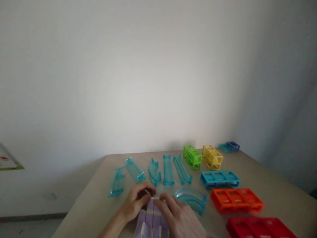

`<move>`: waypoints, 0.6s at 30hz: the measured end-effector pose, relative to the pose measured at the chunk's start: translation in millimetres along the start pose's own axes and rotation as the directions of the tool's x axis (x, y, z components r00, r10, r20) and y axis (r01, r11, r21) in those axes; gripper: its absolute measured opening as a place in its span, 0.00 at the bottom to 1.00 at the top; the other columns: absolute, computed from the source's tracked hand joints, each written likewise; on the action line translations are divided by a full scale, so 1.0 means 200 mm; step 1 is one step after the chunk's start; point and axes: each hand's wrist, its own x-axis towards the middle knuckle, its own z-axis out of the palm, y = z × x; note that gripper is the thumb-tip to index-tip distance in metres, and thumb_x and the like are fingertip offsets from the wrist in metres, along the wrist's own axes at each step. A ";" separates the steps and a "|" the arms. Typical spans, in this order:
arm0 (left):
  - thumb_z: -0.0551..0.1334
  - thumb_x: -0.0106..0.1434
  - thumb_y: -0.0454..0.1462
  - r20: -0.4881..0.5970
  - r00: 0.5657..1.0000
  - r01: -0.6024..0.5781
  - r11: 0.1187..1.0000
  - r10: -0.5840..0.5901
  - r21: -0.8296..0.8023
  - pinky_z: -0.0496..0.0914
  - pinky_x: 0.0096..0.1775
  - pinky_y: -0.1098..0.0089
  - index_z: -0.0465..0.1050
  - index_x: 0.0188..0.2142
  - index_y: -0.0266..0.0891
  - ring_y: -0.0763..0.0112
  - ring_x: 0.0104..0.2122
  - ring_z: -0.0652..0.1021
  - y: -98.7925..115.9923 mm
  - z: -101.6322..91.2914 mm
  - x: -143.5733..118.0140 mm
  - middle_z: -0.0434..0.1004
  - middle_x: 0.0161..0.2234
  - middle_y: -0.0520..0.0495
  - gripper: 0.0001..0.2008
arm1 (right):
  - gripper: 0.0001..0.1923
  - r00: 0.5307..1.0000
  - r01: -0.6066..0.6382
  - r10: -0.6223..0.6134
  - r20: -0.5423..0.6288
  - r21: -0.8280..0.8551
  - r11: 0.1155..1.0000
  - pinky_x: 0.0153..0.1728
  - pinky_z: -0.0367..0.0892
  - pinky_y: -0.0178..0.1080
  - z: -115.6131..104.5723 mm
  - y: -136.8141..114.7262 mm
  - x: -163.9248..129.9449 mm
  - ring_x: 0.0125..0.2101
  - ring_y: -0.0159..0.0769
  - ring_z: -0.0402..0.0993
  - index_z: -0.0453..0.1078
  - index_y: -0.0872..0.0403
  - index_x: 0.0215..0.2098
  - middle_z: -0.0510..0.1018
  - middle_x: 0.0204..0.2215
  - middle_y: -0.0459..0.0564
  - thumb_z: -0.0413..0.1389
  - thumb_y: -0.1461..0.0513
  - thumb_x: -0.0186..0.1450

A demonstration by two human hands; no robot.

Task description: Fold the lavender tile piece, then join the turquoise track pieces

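Close to my body is a light-purple piece point(150, 219) with pale cross bands and dark lengthwise lines; its near end runs out of the picture. My left hand point(132, 203) bends its thumb and fingers around the far left corner of this piece. On the other side, my right hand point(179, 215) has its curled fingers pressed on the far right part. Whatever lies between the fingertips is hidden. A curved clear-blue track point(192, 198) lies just beyond my right hand.
Several clear-blue tracks, including a straight one point(168, 170), lie in a row across the table point(96, 201). Farther right are green point(192, 157), yellow point(212, 157), blue point(220, 179), orange point(236, 200) and red point(259, 228) open frame blocks. A wall point(158, 82) rises behind.
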 end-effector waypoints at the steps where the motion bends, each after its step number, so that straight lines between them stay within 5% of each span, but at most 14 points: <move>1: 0.60 0.61 0.44 -0.005 1.000 0.002 1.000 -0.001 0.027 0.63 0.32 0.71 0.76 0.37 0.38 0.68 0.31 0.72 0.00 0.00 0.00 0.75 0.33 0.46 0.12 | 0.15 0.999 0.044 -0.044 -0.003 -0.022 0.999 0.30 0.71 0.35 0.04 0.00 0.02 0.34 0.40 0.74 0.65 0.55 0.45 0.73 0.38 0.55 0.51 0.53 0.67; 3: 0.59 0.62 0.44 -0.004 1.000 -0.017 0.997 0.017 0.080 0.64 0.35 0.71 0.76 0.37 0.38 0.66 0.34 0.73 0.00 -0.01 0.01 0.76 0.34 0.45 0.13 | 0.07 0.994 0.108 -0.109 -0.017 -0.059 0.992 0.29 0.69 0.34 0.12 -0.01 0.03 0.33 0.39 0.72 0.66 0.53 0.38 0.73 0.35 0.52 0.52 0.58 0.67; 8: 0.60 0.61 0.45 -0.038 0.999 0.025 0.997 -0.022 0.068 0.64 0.34 0.70 0.77 0.36 0.38 0.65 0.33 0.73 0.00 -0.01 0.02 0.76 0.33 0.46 0.13 | 0.12 0.990 0.140 -0.140 -0.027 -0.002 0.990 0.26 0.67 0.34 0.18 -0.02 0.00 0.29 0.37 0.70 0.65 0.54 0.32 0.73 0.30 0.49 0.56 0.53 0.64; 13: 0.58 0.60 0.53 0.026 0.998 -0.054 0.984 0.060 -0.172 0.64 0.45 0.63 0.75 0.45 0.38 0.56 0.42 0.73 0.02 -0.04 0.01 0.76 0.41 0.41 0.24 | 0.04 0.991 -0.027 0.054 -0.121 0.211 0.977 0.28 0.67 0.32 0.10 -0.05 -0.01 0.30 0.34 0.72 0.64 0.53 0.36 0.74 0.32 0.49 0.54 0.61 0.65; 16: 0.63 0.46 0.62 0.160 0.971 -0.136 0.961 0.177 -0.242 0.60 0.52 0.56 0.71 0.52 0.39 0.46 0.53 0.67 0.03 -0.07 -0.01 0.68 0.52 0.37 0.41 | 0.05 0.980 -0.090 0.136 -0.143 0.286 0.954 0.30 0.69 0.33 0.07 -0.06 -0.01 0.32 0.35 0.73 0.64 0.52 0.37 0.74 0.33 0.48 0.56 0.62 0.63; 18: 0.68 0.39 0.60 0.225 0.953 -0.158 0.968 0.201 -0.194 0.58 0.55 0.55 0.71 0.52 0.41 0.45 0.55 0.64 0.03 -0.07 -0.02 0.65 0.55 0.37 0.43 | 0.05 0.976 -0.121 0.171 -0.133 0.319 0.940 0.31 0.69 0.33 0.05 -0.07 0.00 0.33 0.36 0.74 0.64 0.52 0.37 0.74 0.33 0.48 0.56 0.63 0.63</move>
